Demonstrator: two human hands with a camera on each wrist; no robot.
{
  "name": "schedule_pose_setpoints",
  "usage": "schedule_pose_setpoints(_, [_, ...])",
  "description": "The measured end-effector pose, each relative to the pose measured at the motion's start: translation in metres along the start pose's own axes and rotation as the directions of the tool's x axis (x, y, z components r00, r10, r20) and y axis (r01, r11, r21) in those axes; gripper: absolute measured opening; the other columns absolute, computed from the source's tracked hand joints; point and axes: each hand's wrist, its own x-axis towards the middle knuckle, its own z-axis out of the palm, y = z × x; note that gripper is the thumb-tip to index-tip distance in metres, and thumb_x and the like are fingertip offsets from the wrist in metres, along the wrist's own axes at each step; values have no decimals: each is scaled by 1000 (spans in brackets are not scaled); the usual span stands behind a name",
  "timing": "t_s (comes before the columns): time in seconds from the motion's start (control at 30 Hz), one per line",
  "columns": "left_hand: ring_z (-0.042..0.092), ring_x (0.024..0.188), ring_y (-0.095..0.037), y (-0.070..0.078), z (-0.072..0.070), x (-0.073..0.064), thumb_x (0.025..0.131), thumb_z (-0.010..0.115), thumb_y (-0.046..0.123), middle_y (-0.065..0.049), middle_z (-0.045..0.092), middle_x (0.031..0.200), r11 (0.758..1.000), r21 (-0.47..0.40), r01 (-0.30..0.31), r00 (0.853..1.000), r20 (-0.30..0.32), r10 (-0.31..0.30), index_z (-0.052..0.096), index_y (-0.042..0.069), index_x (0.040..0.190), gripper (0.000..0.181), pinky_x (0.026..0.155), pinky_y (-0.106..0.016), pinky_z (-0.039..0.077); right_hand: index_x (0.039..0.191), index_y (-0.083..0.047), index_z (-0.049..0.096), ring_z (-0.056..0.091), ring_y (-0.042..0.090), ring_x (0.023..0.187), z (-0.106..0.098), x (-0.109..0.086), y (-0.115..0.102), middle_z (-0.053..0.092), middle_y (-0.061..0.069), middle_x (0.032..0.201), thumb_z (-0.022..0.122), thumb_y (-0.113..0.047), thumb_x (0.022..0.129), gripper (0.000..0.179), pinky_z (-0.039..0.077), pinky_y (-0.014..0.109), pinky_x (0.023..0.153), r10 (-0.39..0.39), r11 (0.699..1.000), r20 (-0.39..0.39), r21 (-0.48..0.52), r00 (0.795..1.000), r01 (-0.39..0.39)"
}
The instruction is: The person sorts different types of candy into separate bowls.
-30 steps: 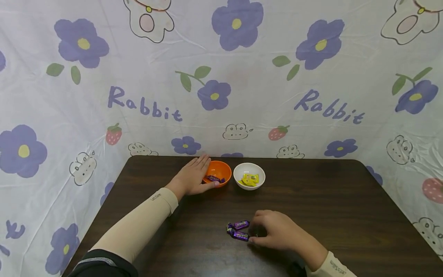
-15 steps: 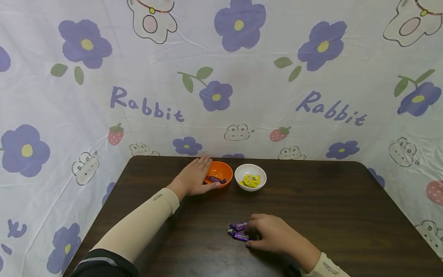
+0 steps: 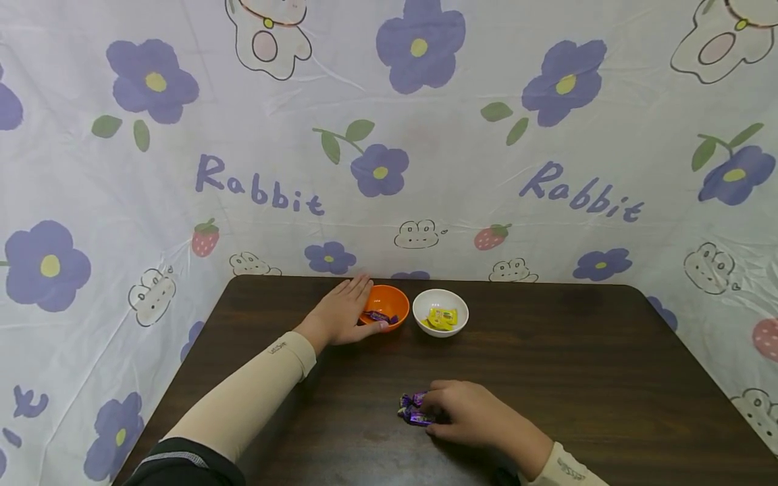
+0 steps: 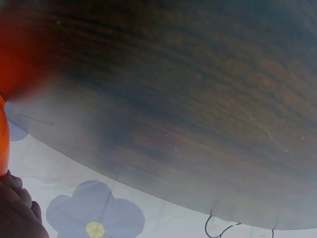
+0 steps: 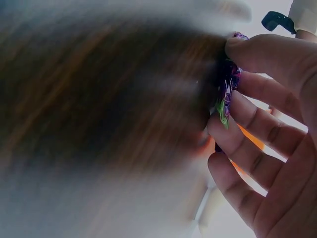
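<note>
On the left, my left hand (image 3: 342, 312) rests against an orange bowl (image 3: 394, 295), its straight fingers along the left side and its thumb at the near rim. Purple-wrapped candy (image 3: 381, 316) lies inside the bowl. Nearer to me, my right hand (image 3: 477, 413) has its thumb and curled fingers round several purple-wrapped candies (image 3: 410, 409) on the table; the hand hides their right ends. In the right wrist view, shiny purple wrapper (image 5: 229, 82) with a green patch shows between thumb and fingers. The left wrist view catches only knuckles (image 4: 19, 198) beside the orange bowl (image 4: 4, 144).
Right of the orange bowl stands a white bowl (image 3: 423, 325) holding yellow-wrapped candies (image 3: 442, 318). Both bowls are near the back edge of the dark wooden table (image 3: 547, 351). A patterned cloth (image 3: 365, 108) hangs behind it.
My right hand has moved left over the purple candies, covering more of them. The left hand stays at the orange bowl. The head view has shifted slightly.
</note>
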Motion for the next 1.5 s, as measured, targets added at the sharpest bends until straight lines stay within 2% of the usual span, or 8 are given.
schedule_pose_setpoints(0.17, [15, 167, -31, 1, 0, -1, 98, 25, 86, -12, 10, 179, 1000, -1, -5, 1000, -12, 5, 16, 4, 170, 110, 135, -47, 13, 103, -19, 77, 49, -4, 73, 1, 2, -3, 61, -11, 90, 83, -23, 91, 14, 48, 20, 64, -35, 999, -2, -8, 999, 35])
schedule_pose_setpoints(0.43, [14, 167, -31, 1, -1, -1, 98, 26, 85, -12, 11, 179, 1000, -10, -7, 1000, -7, 7, 17, 4, 170, 109, 135, -48, 14, 96, -21, 72, 42, -1, 67, 1, 5, -9, 54, -12, 85, 82, -24, 92, 11, 38, 20, 58, -49, 999, 23, -9, 999, 50])
schedule_pose_setpoints(0.6, [12, 167, -30, 1, 2, 0, 97, 23, 87, -11, 8, 179, 1000, -3, 6, 1000, 10, -6, 14, 5, 170, 110, 135, -46, 11, 99, -22, 75, 44, -2, 69, 0, 6, -12, 55, -14, 87, 81, -24, 93, 9, 40, 20, 60, -52, 999, 22, 15, 998, 52])
schedule_pose_setpoints(0.83, [14, 167, -31, 2, 1, 1, 97, 25, 86, -11, 11, 179, 1000, 4, 2, 1000, -6, -2, 16, 5, 170, 109, 135, -47, 13, 102, -22, 77, 46, -2, 70, -7, 7, -17, 56, -13, 87, 81, -22, 94, 9, 41, 18, 61, -59, 997, 11, 53, 998, 58])
schedule_pose_setpoints(1.13, [15, 167, -32, 2, 0, -2, 100, 29, 81, -14, 11, 179, 1000, 19, -11, 1000, -14, 12, 17, 2, 169, 105, 135, -48, 14, 107, -20, 78, 52, -2, 75, -16, 11, -16, 63, -11, 93, 80, -24, 95, 13, 49, 19, 68, -44, 996, -51, 71, 998, 47])
schedule_pose_setpoints(1.37, [17, 166, -33, 3, -3, -3, 100, 27, 82, -14, 11, 178, 1000, 7, -8, 1000, -15, 8, 18, 2, 169, 106, 135, -48, 14, 109, -21, 78, 61, 7, 81, -25, 14, -12, 66, -11, 97, 80, -22, 96, 14, 52, 21, 71, -25, 994, -104, 101, 994, 36])
schedule_pose_setpoints(1.5, [17, 166, -33, 3, -4, -3, 99, 26, 83, -13, 11, 178, 1000, 7, -8, 1000, -11, 8, 18, 3, 169, 107, 135, -48, 15, 109, -19, 78, 61, 8, 79, -32, 16, -10, 67, -9, 97, 80, -21, 96, 13, 52, 21, 70, -5, 994, -146, 104, 989, 21])
